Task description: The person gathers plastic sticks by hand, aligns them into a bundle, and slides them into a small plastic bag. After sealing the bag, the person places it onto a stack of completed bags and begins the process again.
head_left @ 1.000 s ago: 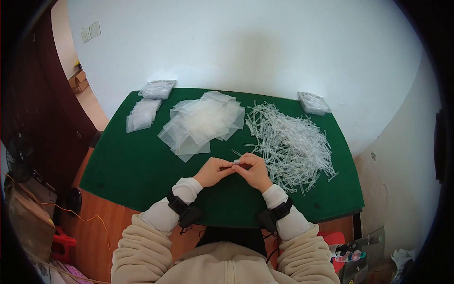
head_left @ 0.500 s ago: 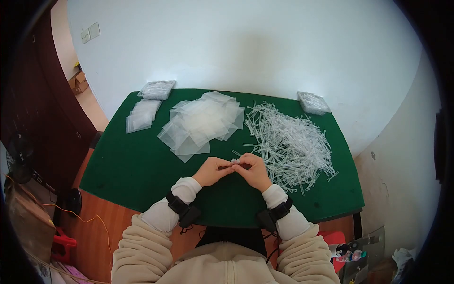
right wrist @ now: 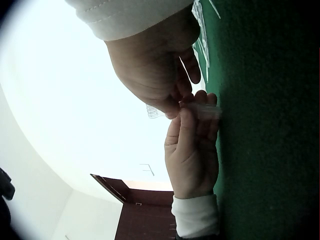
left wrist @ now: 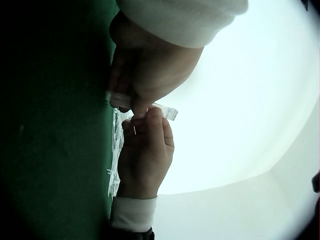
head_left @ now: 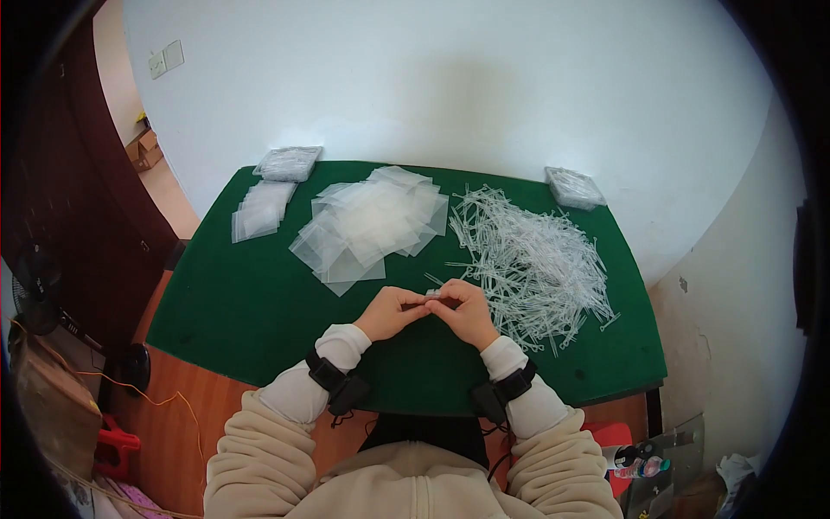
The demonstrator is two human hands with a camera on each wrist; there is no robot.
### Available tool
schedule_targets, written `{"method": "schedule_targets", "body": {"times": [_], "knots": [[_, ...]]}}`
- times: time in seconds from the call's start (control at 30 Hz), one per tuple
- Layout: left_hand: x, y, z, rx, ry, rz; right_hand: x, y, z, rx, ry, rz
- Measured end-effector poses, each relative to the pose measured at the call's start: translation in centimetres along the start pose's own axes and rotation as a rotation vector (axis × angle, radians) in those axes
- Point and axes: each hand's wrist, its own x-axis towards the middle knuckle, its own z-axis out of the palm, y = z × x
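Observation:
Both hands meet near the front middle of the green table, left hand [head_left: 386,314] and right hand [head_left: 468,315] with fingertips together. Between them they pinch a small bundle of thin clear plastic sticks [right wrist: 205,111]. Looped ends [right wrist: 152,111] of the bundle stick out past the fingers in the right wrist view. In the left wrist view, its squared-off end [left wrist: 171,114] shows beyond the thumbs, while fingers hide its middle. Just beyond the right hand lies a large heap of similar clear sticks [head_left: 536,259], a few loose ones close to its fingers.
Flat clear plastic bags [head_left: 372,221] lie in a loose pile at the table's back middle. Left of it is an overlapping row of bags [head_left: 259,212], behind which sits a filled clear pack [head_left: 288,163]. Another pack [head_left: 574,189] stands at the back right corner, near the wall.
Both hands stay in nearly the same place. The bundle between the fingertips has shifted slightly in the grip.

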Motion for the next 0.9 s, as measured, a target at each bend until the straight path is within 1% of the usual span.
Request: {"method": "schedule_targets", "body": {"times": [0.1,0.23,0.4,0.5,0.53,0.6,0.63,0.67,0.73,0.77,0.87,0.9], "knots": [[0.0,0.1,0.1,0.107,-0.019,-0.023,0.0,0.1,0.0,0.01,0.002,-0.003],[-0.1,-0.4,0.4,0.052,0.014,-0.01,0.1,0.2,-0.1,-0.006,-0.039,-0.043],[-0.1,-0.6,0.6,0.042,0.051,0.01,0.3,0.8,0.4,-0.014,-0.023,-0.088],[0.1,-0.1,-0.1,0.092,0.086,-0.044,0.7,0.8,0.8,-0.009,0.009,-0.114],[0.2,-0.2,-0.6,0.093,0.088,-0.044,0.9,0.6,0.9,-0.008,0.006,-0.05],[0.7,-1.0,-1.8,-0.014,0.267,-0.026,1.5,-0.4,1.3,-0.003,-0.007,0.079],[0.8,-1.5,-2.4,-0.071,0.357,-0.018,1.8,-0.2,1.7,-0.004,-0.013,0.08],[1.0,-2.1,-3.3,-0.073,0.363,-0.018,2.4,0.4,2.3,-0.14,-0.064,-0.014],[1.2,-3.4,-5.3,-0.395,0.653,-0.093,3.3,0.9,3.5,-0.411,-0.163,-0.205],[1.3,-4.0,-5.9,-0.396,0.655,-0.094,3.7,0.9,4.3,-0.411,-0.167,-0.204],[1.1,-4.9,-7.2,-0.694,0.89,-0.119,4.4,-0.2,6.8,-0.546,-0.368,-0.347],[1.0,-5.0,-7.3,-0.693,0.894,-0.12,4.3,-0.3,6.9,-0.545,-0.371,-0.349]]}}
